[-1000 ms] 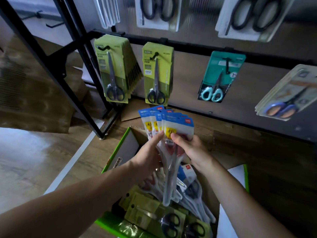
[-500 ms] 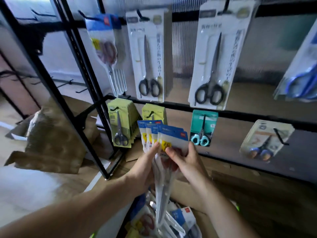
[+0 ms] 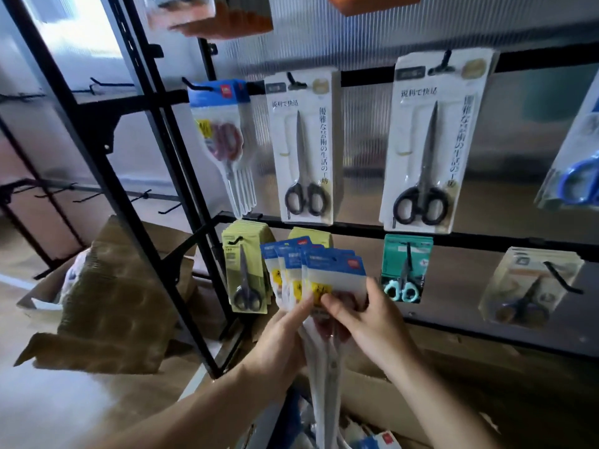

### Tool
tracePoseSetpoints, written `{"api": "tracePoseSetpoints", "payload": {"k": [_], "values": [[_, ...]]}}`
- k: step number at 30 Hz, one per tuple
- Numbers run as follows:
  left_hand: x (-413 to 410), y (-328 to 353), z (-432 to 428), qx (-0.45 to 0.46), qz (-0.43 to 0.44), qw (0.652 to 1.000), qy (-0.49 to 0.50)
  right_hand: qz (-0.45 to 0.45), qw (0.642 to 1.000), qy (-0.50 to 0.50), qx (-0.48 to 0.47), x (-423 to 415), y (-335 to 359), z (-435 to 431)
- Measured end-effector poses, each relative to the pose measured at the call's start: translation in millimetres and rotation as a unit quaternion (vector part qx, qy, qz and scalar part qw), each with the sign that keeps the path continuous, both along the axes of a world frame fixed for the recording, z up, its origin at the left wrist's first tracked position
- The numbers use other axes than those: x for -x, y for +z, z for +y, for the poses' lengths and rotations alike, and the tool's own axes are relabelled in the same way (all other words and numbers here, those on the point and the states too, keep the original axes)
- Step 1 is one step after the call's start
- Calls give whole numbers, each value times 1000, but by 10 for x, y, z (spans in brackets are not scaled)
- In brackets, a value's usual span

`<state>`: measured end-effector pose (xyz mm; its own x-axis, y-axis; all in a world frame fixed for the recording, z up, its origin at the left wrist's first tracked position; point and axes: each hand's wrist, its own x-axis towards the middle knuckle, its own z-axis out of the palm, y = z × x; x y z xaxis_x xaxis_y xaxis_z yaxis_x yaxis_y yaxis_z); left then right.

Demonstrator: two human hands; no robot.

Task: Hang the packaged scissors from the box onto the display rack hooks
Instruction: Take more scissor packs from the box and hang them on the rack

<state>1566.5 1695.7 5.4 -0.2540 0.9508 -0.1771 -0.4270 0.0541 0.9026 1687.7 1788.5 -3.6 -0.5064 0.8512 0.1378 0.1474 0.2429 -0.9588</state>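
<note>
Head camera, looking forward and down at a shop fixture. Both of the person's forearms reach up from the bottom edge. Between the hands is a fan of blue-topped scissors packs (image 3: 334, 273), clear sleeves with blue header cards, their long ends trailing down.

The left hand (image 3: 282, 338) grips the fan from the left side, thumb lying across the front of the packs. The right hand (image 3: 372, 325) pinches the frontmost pack just under its header, thumb on the front, fingers curled behind.

The fan is held in front of the lower rail of the black display rack (image 3: 356, 230), between a stack of yellow-green scissors packs (image 3: 244, 277) and a teal pack (image 3: 403, 270).

Up on the left, matching blue-topped packs (image 3: 223, 124) hang from a hook (image 3: 194, 85). Beside them hang two white packs of black-handled scissors (image 3: 303, 150). To the lower right hangs a beige pack (image 3: 525, 293).

Under the hands an open cardboard box (image 3: 372, 393) holds more packs, blurred. Loose cardboard (image 3: 107, 303) lies on the floor at left.
</note>
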Motion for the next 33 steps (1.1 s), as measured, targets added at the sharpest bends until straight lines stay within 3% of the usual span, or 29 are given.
{"api": "tracePoseSetpoints", "payload": {"k": [8,23,29,33], "values": [[337,-1,97,-67,-19,992,104,21,998,-51,-25,468,62,58],[1127,465,-4,-254,12,967,15,104,970,-132,-175,1157,742,-238],[1405,713,-129,-232,58,969,59,83,954,-216,-191,1514,1142,-109],[1528,824,-176,-222,75,968,94,94,963,-144,-208,1684,1473,-128]]}}
